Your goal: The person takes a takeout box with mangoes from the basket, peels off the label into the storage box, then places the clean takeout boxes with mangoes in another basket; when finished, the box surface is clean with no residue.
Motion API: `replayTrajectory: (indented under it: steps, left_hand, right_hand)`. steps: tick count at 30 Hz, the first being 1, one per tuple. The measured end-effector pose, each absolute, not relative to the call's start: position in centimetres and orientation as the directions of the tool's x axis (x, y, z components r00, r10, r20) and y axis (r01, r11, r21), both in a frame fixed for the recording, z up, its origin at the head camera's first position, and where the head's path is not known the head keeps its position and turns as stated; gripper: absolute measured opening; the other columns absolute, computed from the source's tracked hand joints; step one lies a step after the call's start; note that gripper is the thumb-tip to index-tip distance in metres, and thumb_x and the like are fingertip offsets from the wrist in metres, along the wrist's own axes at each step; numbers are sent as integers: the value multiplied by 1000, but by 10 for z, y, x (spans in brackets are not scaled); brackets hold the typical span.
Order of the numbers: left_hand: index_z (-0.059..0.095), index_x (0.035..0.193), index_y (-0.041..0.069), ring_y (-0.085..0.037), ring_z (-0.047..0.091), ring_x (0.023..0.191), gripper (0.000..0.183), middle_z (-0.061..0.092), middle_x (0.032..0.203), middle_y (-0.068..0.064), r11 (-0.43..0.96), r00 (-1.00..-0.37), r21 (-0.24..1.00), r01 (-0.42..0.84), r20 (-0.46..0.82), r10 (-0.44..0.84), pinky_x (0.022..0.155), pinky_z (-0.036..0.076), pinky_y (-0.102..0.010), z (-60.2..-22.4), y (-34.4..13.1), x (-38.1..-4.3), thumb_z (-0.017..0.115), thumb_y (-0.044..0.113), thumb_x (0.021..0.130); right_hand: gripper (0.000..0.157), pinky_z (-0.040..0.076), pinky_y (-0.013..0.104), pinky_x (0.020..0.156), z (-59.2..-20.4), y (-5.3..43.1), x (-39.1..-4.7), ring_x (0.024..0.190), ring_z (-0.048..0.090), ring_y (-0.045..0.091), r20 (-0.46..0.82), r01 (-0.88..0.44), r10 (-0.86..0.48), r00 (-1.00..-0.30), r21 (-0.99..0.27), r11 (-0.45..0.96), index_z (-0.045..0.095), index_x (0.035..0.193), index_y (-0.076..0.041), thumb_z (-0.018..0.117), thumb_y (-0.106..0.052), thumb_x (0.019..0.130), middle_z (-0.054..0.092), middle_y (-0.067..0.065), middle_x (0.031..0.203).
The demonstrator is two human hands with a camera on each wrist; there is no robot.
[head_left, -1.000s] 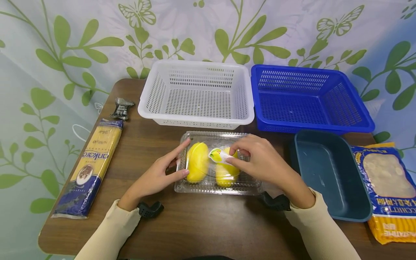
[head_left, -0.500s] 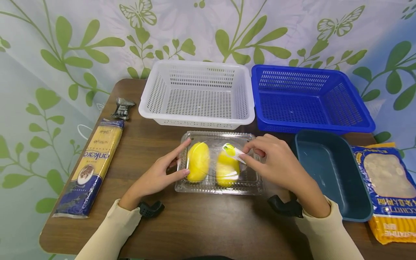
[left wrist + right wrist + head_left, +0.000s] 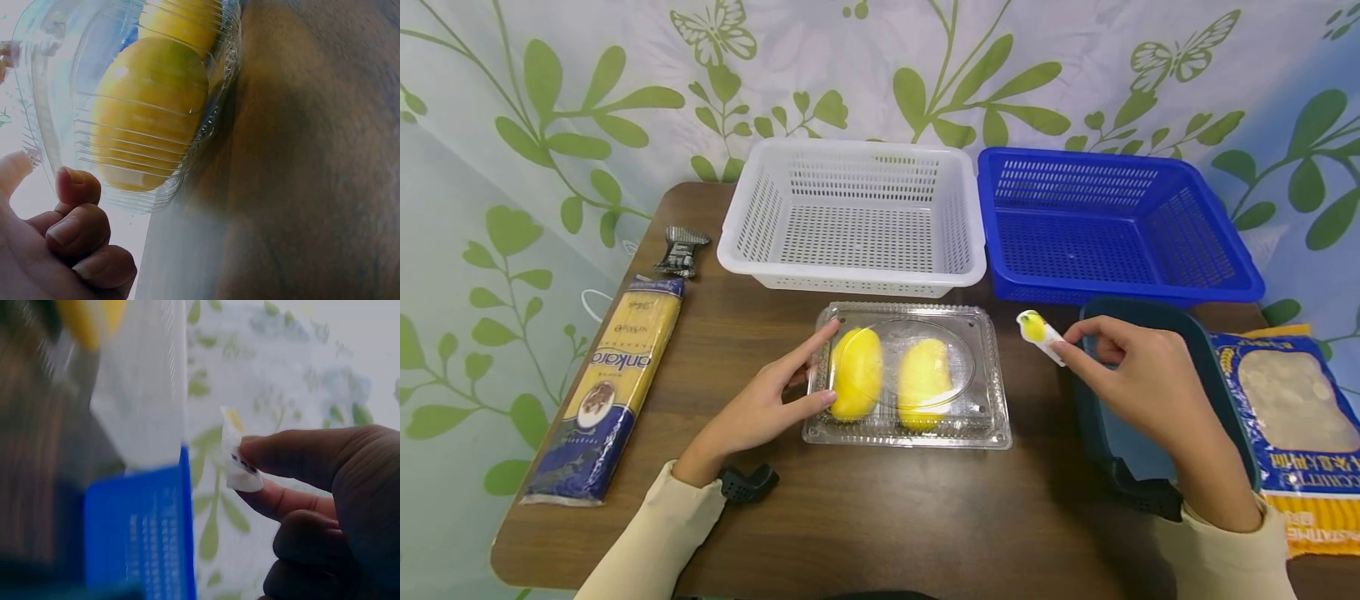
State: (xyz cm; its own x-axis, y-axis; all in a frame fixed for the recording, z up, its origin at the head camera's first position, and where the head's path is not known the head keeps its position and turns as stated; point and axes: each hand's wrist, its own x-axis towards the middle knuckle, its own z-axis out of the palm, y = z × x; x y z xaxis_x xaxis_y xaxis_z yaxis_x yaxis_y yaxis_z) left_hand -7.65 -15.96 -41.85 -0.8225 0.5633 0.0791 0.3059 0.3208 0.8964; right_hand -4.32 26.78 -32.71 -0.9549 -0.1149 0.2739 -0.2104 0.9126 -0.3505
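A clear plastic clamshell box with two yellow mangoes, the left mango and the right mango, lies on the table in the head view. At the box's left end my left hand holds it, index finger and thumb over the lid; the left wrist view shows the other fingers curled beside the end wall. My right hand pinches a small white paper label with a yellow fruit print between thumb and index finger. In the right wrist view, the label looks curled, with dark marks.
Behind the box stand a white basket and a blue basket. A dark teal bin sits under my right hand, beside a pasta bag. A spaghetti pack and a small black wrapped packet lie at the left.
My right hand has moved right with the label, from over the box's lid to the teal bin's left edge. My left hand and the box have stayed in place.
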Motion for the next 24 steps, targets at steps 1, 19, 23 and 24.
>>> replayTrajectory:
  steps: [1, 19, 23, 24]
  left_hand:
    - [22, 162, 41, -22, 50, 103, 79, 45, 147, 2, 322, -823, 896, 305, 79, 562, 83, 45, -40, -419, -160, -76, 68, 26, 100]
    - [24, 162, 42, -32, 38, 72, 79, 41, 86, -21, 317, -824, 895, 314, 91, 560, 62, 35, -33, -420, -161, -76, 69, 23, 99]
    - [24, 162, 40, -32, 38, 72, 79, 40, 85, -20, 311, -820, 896, 316, 94, 564, 62, 35, -33, -420, -160, -76, 69, 22, 99]
    - [25, 162, 40, -32, 38, 72, 79, 40, 85, -20, 311, -820, 896, 317, 94, 564, 62, 34, -33, -420, -160, -76, 69, 22, 99]
  right_hand:
    - [23, 25, 31, 43, -328, 275, -41, 46, 32, 14, 261, -178, -86, -962, -352, 919, 73, 99, -12, 81, -31, 90, 35, -5, 57]
    - [45, 24, 33, 45, -365, 361, -6, 47, 31, 15, 37, 82, 95, -995, -271, 959, 68, 105, -2, 68, -47, 97, 35, -4, 55]
    - [46, 24, 32, 44, -378, 365, -2, 47, 31, 15, 11, 89, 96, -995, -263, 961, 69, 103, -3, 68, -48, 97, 36, -3, 56]
    - [46, 25, 32, 44, -381, 365, -2, 48, 32, 16, 2, 94, 97, -995, -259, 961, 69, 103, -3, 67, -48, 97, 36, -3, 56]
